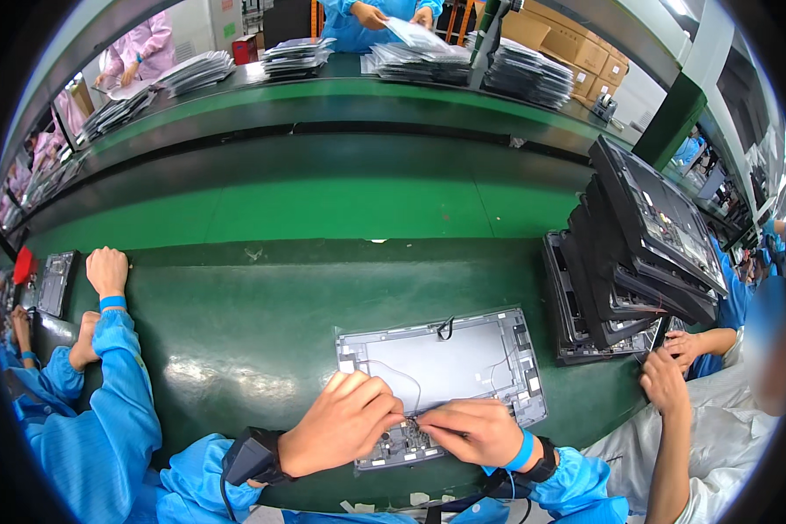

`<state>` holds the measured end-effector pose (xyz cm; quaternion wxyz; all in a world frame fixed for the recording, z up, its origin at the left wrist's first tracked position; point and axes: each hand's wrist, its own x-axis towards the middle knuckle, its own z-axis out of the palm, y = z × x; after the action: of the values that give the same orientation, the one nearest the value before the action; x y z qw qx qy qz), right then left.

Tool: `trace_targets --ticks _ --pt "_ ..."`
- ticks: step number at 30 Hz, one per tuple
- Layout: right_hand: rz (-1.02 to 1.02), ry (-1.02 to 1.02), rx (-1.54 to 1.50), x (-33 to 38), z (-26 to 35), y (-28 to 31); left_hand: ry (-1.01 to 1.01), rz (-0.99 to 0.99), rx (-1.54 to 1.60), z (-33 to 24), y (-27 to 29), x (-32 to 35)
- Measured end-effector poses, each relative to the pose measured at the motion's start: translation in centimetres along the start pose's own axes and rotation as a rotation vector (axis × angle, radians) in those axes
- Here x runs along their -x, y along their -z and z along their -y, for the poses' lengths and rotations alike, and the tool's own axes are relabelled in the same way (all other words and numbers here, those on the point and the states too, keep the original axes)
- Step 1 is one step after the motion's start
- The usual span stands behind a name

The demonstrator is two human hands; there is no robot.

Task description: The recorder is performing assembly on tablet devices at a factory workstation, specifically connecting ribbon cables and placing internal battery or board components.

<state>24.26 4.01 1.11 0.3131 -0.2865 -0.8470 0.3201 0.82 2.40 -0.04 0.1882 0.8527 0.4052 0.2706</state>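
Note:
An opened flat device housing (445,367), perhaps a tablet's, lies on the green bench in front of me. It has a silver-grey inner panel, thin dark wires and a strip of circuit board (402,450) along its near edge. Over that board, my left hand (345,424) pinches with thumb and fingers. Close beside it, my right hand (473,430) is closed too, its fingertips nearly meeting the left ones. Whatever sits between the fingertips is too small and covered to make out. A black cable loop (445,328) stands up at the housing's far edge.
To the right, a leaning stack of black device housings (629,253) stands beside a co-worker's hands (668,375). A co-worker's fist (107,271) rests on the bench at left, near another device (57,284). Stacks of flat bagged parts (419,65) line the raised far shelf.

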Motion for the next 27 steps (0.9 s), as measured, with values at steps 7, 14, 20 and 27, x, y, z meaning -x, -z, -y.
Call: trace_targets --ticks 7,14,20,27 --pt "0.001 0.032 0.191 0.1 0.5 0.1 -0.027 -0.010 0.024 0.4 0.1 0.2" --pt "0.001 0.046 0.098 0.3 -0.2 0.4 -0.038 -0.022 0.000 0.1 0.3 0.2" --pt "0.051 0.123 0.111 -0.1 -0.3 0.1 -0.024 -0.028 0.042 0.2 0.2 0.2" --pt "0.040 0.108 0.226 0.1 0.1 -0.1 -0.029 -0.016 0.040 0.2 0.3 0.3"
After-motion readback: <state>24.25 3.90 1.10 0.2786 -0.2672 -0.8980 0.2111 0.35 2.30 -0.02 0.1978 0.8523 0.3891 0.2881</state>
